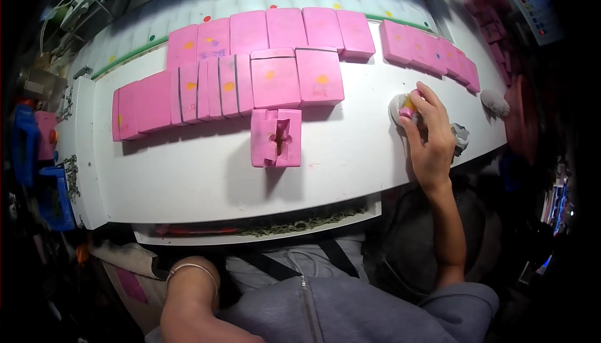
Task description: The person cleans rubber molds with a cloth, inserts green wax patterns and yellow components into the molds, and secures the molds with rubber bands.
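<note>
My right hand [432, 139] is over the right part of the white table, thumb and fingers closed around a small pink-and-yellow piece [408, 109]. Just behind that piece lies a pale grey rounded lump [395, 106], partly covered by it. Beside my wrist sits a crumpled grey-and-white thing [460, 138], which I cannot make out. My left forearm [195, 299], with a thin bracelet at the wrist, is low in front of me; the fingers of my left hand are hidden. A pink block mould [258, 138] with a dark cross-shaped hollow stands alone near the table's middle, apart from both hands.
Pink rectangular blocks [275, 80] stand in two rows behind the mould, some with dark bands. Another row of pink blocks [426, 49] runs at the back right. An open drawer [369, 211] juts out below the table's front edge. A grey lump [494, 102] lies far right.
</note>
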A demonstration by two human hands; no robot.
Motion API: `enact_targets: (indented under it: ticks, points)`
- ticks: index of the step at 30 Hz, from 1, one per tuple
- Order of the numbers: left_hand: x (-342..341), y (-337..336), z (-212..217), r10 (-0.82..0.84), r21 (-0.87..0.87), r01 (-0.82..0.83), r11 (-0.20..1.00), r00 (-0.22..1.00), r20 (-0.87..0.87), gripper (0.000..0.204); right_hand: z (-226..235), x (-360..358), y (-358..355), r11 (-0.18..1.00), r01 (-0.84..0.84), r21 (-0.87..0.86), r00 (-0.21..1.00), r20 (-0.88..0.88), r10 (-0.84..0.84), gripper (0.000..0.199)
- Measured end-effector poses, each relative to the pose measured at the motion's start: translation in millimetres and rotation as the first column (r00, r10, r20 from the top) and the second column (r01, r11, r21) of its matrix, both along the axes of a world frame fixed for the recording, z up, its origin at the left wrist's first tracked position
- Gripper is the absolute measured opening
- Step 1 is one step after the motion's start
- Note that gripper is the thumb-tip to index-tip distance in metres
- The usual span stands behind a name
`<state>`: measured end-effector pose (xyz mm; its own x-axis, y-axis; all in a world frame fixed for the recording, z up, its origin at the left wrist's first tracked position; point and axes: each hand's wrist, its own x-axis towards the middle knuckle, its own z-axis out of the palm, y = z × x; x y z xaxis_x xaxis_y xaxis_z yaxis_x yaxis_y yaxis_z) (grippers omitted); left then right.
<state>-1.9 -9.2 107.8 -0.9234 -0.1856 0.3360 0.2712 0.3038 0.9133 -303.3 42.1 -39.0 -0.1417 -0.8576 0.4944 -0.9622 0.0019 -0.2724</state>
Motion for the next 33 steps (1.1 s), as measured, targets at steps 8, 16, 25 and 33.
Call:
enact_targets:
  ticks: [8, 16, 25, 33]
  points:
    - [2.1, 8.0, -8.9, 0.041, -0.04, -0.044, 0.998, 0.996, -0.085, 0.019, 4.8, 21.8, 10.9, 0.997, -0.043, -0.063, 0.988, 0.142, 0.052, 0.04]
    - [0.3, 8.3, -6.8, 0.079, -0.024, -0.08, 0.997, 0.995, -0.055, 0.021, -7.5, 38.2, 10.5, 0.981, -0.193, 0.0, 0.961, 0.204, 0.189, 0.043]
    - [-6.0, -1.5, -5.2, 0.111, -0.129, -0.123, 0.984, 0.989, -0.102, 0.024, -3.9, 44.3, 2.5, 0.981, -0.196, -0.009, 0.96, 0.203, 0.194, 0.043]
    - [3.3, 10.3, -51.3, 0.383, 0.125, -0.363, 0.923, 0.891, -0.242, 0.009, 26.7, 72.8, -35.7, 0.889, -0.429, -0.162, 0.847, 0.27, 0.458, 0.037]
